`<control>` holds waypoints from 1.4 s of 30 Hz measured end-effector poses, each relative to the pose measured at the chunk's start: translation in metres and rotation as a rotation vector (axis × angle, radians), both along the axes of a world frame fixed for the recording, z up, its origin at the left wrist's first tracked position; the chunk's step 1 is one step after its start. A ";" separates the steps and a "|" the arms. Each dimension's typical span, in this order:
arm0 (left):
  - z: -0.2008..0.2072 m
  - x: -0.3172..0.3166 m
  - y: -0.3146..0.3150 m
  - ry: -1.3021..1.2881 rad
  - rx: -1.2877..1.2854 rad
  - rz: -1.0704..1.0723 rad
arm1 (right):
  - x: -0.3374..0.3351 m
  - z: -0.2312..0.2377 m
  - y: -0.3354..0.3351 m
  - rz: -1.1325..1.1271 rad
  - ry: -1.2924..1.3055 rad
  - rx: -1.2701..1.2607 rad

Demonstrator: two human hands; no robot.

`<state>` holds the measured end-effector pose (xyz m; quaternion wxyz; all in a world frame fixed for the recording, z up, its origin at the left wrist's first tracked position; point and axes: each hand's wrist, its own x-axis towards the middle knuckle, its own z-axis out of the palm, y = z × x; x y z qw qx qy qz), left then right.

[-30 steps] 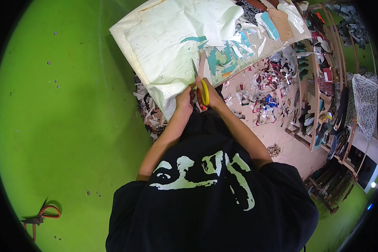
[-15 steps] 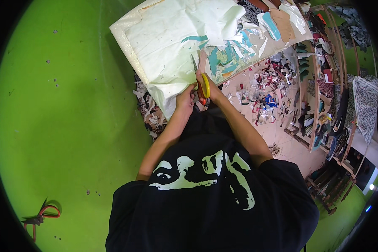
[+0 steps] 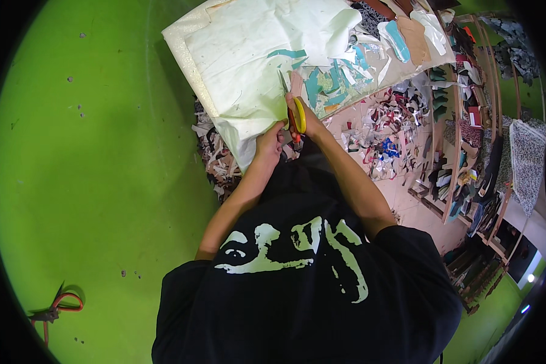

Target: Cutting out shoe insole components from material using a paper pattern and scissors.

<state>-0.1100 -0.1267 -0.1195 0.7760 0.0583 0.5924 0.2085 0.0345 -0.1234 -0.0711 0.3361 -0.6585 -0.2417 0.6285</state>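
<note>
So not a lot has changed over the last second: the right hand [image 3: 311,123] with the yellow-handled scissors [image 3: 301,115] has crept a touch further up over the white sheet [image 3: 249,67], and the whole view has slid a hair. The left hand [image 3: 268,144] is basically where it was, at the sheet's near edge. I'd read that as a small repositioning in the middle of trimming work, not a fresh start, but that's only my take.

Grip-wise, the right fingers are wrapped round the scissor handles, with the blades pointing away from the person over the near part of the sheet. The left fingers are curled in by the sheet's near edge; can't tell if they're pinching that edge or some small bit, since the fingertips cover it. Teal scraps [image 3: 313,87] sit just right of the sheet's near half.

Harder stuff: no clue whether the blades are biting anything or just hovering, and the pinkish strip [image 3: 296,83] beside them could be held or simply lying there. The sheet's far edge is cut off at the top, and the red-handled snips [image 3: 52,314], well off to the sheet's lower left, fade into the dark rim
</note>
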 end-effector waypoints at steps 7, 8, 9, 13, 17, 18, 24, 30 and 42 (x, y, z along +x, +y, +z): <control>-0.004 -0.002 0.000 -0.012 -0.024 -0.062 | 0.004 -0.010 0.001 0.045 -0.061 0.038; -0.006 -0.004 0.000 -0.010 -0.025 -0.055 | 0.002 -0.006 0.004 0.052 -0.059 0.037; -0.008 -0.006 -0.001 -0.017 -0.030 -0.060 | 0.000 -0.002 0.007 0.031 -0.041 0.016; -0.007 -0.003 0.001 -0.052 0.008 -0.053 | 0.005 -0.012 0.013 0.024 -0.036 0.095; 0.001 0.001 0.005 -0.047 0.017 0.008 | 0.008 -0.016 0.008 0.039 0.003 0.141; 0.004 0.004 0.008 -0.038 0.025 0.062 | 0.011 -0.014 0.004 0.067 -0.006 0.091; -0.013 0.012 0.016 -0.028 0.321 0.085 | 0.042 0.009 -0.033 0.168 0.083 0.054; -0.045 0.031 0.020 0.596 0.801 -0.383 | 0.094 0.001 -0.031 0.140 -0.559 0.151; -0.044 0.080 0.056 1.133 0.870 -0.664 | 0.176 -0.058 0.037 0.422 -1.149 0.330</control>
